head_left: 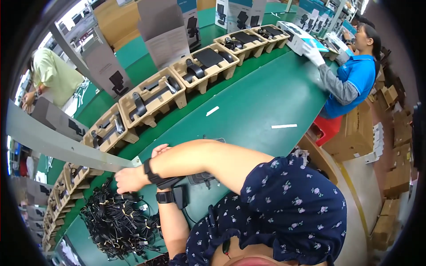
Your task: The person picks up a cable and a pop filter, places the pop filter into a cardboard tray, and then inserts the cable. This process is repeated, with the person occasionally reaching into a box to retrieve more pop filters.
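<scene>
My right arm crosses in front of me to the left. At its end my right hand (130,179), with curled fingers, is over the top edge of a heap of bundled black cables (117,217); what it grips is hidden. Behind that forearm, my left hand (159,150) shows only some fingertips, so its grip cannot be seen. Both wrists wear black bands. Next to my left wrist is a small black block (179,197) with a thin cord near it. Under my right arm, a flat black part (202,178) lies on the green table (248,115), partly covered.
A row of moulded pulp trays (153,104) with black parts runs along the far side, with open printed boxes (164,37) behind. A grey metal post (66,135) slants near my hands. White strips (284,127) lie on the table. A gloved co-worker (355,80) sits right; another person (55,77) stands left.
</scene>
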Motion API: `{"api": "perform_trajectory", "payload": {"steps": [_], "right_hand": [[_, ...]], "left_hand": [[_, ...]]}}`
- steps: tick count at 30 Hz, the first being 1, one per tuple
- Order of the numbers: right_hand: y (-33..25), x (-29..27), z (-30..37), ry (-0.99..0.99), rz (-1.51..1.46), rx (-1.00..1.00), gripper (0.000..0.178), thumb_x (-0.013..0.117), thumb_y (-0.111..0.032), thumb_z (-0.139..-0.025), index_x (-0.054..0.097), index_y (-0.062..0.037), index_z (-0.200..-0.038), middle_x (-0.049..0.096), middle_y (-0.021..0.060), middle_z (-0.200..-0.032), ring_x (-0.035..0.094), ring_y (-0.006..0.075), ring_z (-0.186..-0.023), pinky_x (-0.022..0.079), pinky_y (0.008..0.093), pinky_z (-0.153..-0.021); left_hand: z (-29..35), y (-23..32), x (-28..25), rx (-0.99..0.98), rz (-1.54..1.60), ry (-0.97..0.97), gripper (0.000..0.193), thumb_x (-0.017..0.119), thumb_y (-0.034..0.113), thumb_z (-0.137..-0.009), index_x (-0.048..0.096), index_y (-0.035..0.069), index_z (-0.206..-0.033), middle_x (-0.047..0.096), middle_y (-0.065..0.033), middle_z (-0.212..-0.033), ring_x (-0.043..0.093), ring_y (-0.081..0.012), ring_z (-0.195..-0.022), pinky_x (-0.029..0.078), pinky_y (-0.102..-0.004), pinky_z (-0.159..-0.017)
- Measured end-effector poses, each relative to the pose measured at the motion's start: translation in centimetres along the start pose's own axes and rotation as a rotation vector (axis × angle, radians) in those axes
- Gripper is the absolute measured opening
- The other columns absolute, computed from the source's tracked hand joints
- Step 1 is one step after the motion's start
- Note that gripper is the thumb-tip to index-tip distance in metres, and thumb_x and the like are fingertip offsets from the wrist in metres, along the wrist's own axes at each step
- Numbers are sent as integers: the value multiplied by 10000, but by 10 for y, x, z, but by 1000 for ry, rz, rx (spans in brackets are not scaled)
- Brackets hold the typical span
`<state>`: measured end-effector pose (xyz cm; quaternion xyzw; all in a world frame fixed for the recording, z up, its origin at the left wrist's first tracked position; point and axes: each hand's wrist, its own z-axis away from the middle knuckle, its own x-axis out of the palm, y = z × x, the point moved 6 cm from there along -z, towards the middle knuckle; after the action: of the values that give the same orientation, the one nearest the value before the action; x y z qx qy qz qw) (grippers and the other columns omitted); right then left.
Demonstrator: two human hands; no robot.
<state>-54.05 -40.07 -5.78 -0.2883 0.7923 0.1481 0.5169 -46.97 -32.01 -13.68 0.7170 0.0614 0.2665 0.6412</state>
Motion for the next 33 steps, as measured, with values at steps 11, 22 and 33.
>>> {"api": "perform_trajectory", "payload": {"steps": [11,22,33], "right_hand": [[74,-142,185,752,-1113,827,291,471,-328,-929,494,-39,-943,504,25,-808,504,97,-704,464,261,-597],[56,-181,254,1162,-1139,970,232,401,-281,-965,473,-61,-948,580,49,-782,563,143,-688,470,277,-690],[33,-168,228,1094,-1238,894,325,390,-343,-962,442,-40,-1068,490,21,-747,436,94,-571,394,222,-556]], "left_hand": [[33,76,74,-6,209,-218,740,648,286,-818,207,87,-1378,479,-189,-1188,554,-250,-955,484,-338,-722],[-4,86,89,92,-157,41,379,380,310,-971,543,-8,-1098,598,-90,-942,563,-126,-799,453,-245,-697],[20,85,95,313,-605,-96,870,718,245,-745,185,49,-1404,411,-168,-1302,401,-250,-1210,313,-386,-1006]]}}
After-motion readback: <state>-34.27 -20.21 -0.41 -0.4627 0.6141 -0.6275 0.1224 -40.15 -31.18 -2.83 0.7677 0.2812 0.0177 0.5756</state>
